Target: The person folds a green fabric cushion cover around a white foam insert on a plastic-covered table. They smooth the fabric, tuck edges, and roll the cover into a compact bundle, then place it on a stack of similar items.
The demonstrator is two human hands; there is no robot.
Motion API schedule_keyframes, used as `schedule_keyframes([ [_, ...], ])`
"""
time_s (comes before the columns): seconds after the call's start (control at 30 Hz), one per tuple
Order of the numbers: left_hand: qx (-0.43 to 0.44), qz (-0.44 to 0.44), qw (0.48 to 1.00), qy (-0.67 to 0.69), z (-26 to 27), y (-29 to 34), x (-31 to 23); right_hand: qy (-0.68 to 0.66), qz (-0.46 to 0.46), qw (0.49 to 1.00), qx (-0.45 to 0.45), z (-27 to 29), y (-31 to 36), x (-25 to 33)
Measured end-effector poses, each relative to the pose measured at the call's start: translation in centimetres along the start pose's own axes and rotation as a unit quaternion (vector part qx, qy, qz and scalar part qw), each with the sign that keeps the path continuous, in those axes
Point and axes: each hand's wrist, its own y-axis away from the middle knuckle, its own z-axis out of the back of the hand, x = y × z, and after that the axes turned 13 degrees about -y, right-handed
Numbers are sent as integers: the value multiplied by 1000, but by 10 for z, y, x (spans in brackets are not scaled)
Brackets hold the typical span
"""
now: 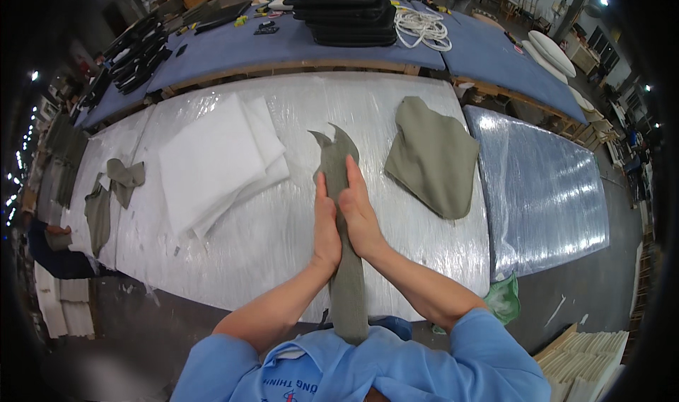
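A long grey-green strip of fabric (349, 296) runs from the middle of the table back to my chest, with two pointed tips at its far end. My left hand (327, 221) presses along its left side and my right hand (359, 218) along its right. The palms face each other, with the cloth held between them. My fingers are straight and point away from me; some are hidden behind the cloth. To the right of my hands lies a wider grey-green fabric piece (435, 158). White folded sheets of soft padding (212, 165) rest to the left.
The table (304, 260) is wrapped in shiny clear film. Small grey-green cloth pieces (126, 181) lie at far left, near another person's hand (58, 230). Beyond, a blue table (269, 52) bears stacked black cushions (344, 13) and coiled white cord (423, 30). A wrapped slab (541, 190) stands right.
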Motion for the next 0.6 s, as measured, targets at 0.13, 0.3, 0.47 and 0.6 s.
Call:
schedule_keyframes([
  [0.13, -19, -16, 1000, -9, 1, -1, 0, 48, 7, 999, 9, -3, -3, 3],
  [0.3, 50, 8, 994, -94, 11, 45, -3, -46, 1, 999, -7, 7, 27, 6],
  [0.47, 34, 12, 998, -46, 4, 81, -4, 0, 3, 1000, 3, -7, 68, 27],
  [0.6, 40, 9, 998, -50, 5, 80, -2, 14, 4, 1000, 4, -5, 63, 28],
])
